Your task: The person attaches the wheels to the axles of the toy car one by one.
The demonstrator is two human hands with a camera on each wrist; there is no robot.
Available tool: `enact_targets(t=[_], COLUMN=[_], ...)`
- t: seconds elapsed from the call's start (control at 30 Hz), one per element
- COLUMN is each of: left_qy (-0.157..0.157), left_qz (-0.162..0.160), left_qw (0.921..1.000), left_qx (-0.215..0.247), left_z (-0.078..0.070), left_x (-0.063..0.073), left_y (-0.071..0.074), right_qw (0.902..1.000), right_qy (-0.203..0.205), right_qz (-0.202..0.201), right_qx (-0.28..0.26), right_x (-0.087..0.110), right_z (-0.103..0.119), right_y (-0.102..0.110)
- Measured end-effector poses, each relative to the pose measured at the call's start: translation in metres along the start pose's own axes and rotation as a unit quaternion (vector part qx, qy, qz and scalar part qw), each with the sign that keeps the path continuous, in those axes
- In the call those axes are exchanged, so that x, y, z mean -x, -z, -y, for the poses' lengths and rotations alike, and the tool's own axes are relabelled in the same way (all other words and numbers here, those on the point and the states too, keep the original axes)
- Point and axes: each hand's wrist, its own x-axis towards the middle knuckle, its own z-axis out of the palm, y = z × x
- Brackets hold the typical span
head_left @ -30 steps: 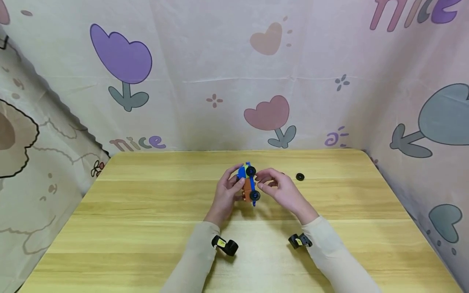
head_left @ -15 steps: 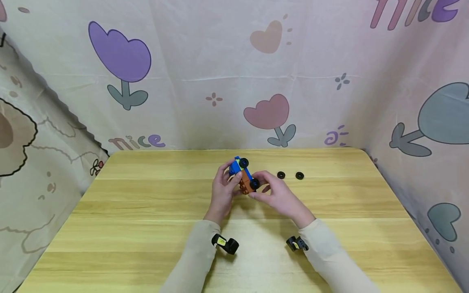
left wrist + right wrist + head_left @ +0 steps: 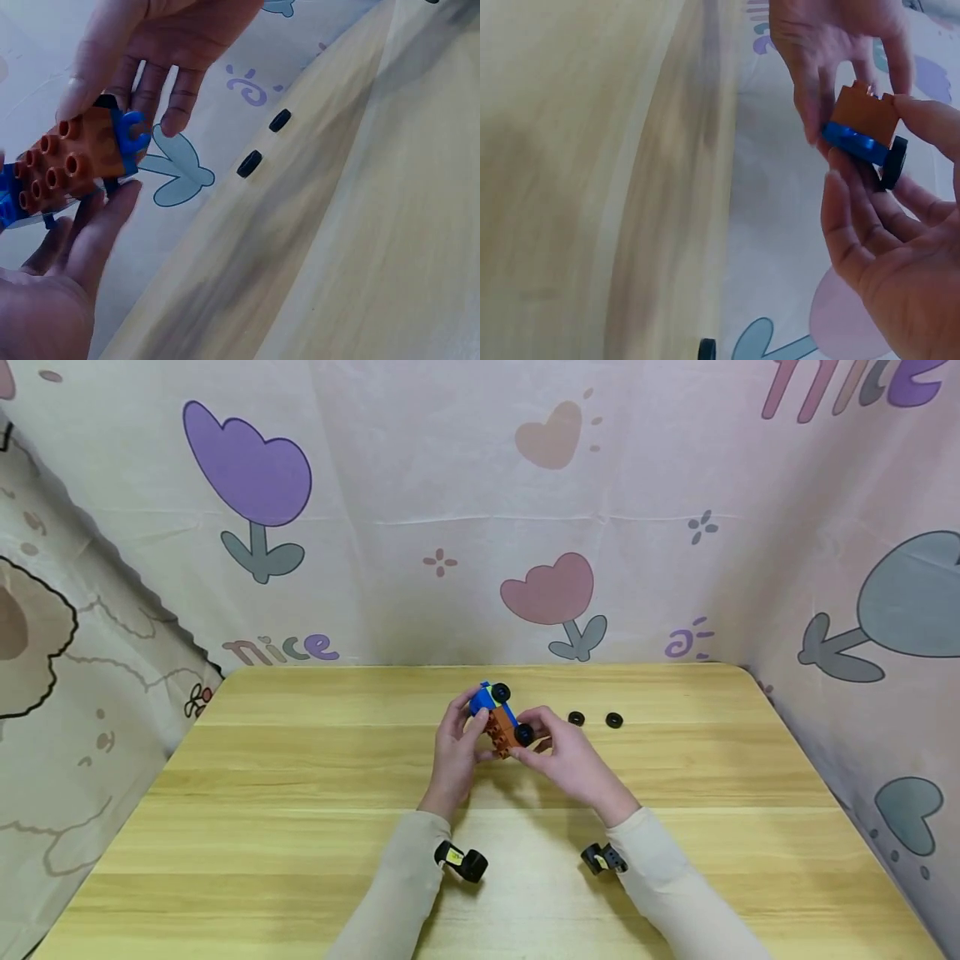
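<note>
A toy car (image 3: 500, 720) of orange and blue studded building blocks, with black wheels, is held above the table in the head view. My left hand (image 3: 453, 752) grips its left side, thumb on the orange block. At the car's near end, my right hand (image 3: 570, 760) pinches it beside a black wheel (image 3: 524, 734). The right wrist view has the right thumb on the orange block (image 3: 866, 112) and fingers below the blue base (image 3: 855, 142). A blue hook (image 3: 135, 133) sticks out from the car's end in the left wrist view. The car's far side is hidden.
Two black tyres (image 3: 576, 718) (image 3: 614, 720) lie on the wooden table (image 3: 300, 827) right of the car, behind the right hand. A patterned cloth (image 3: 405, 468) hangs behind the table and at both sides. Each sleeve carries a black wrist camera (image 3: 461, 862).
The car has been raised slightly and turned, its far end swinging left. My right hand has moved from beside the car onto its near end. A tyre mostly hidden earlier now shows.
</note>
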Motion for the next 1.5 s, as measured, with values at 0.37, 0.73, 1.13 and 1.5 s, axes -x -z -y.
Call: enact_targets(t=[0.37,0.73,1.13,1.5], left_qy=[-0.038,-0.089,-0.058,-0.085], left_qz=[-0.018,0.030,0.047,0.080], left_qw=[0.9991,0.9903,0.9740,0.9253], left_qx=[0.001,-0.102,-0.214,-0.361], left_z=[-0.001,0.001,0.002,0.001], left_x=[-0.003,-0.001,-0.003,-0.001], left_y=[-0.001,-0.001,0.002,0.000], right_qw=[0.9850,0.9764,0.9634,0.9612], right_qy=[-0.038,-0.057,-0.097,-0.107], right_qz=[-0.029,-0.041,-0.047,-0.026], right_qx=[-0.166,-0.204,-0.245,-0.253], right_x=[-0.001,-0.001,-0.003,-0.002], right_z=[-0.014,-0.022,-0.027,-0.025], right_y=[0.010,0.010,0.014,0.017])
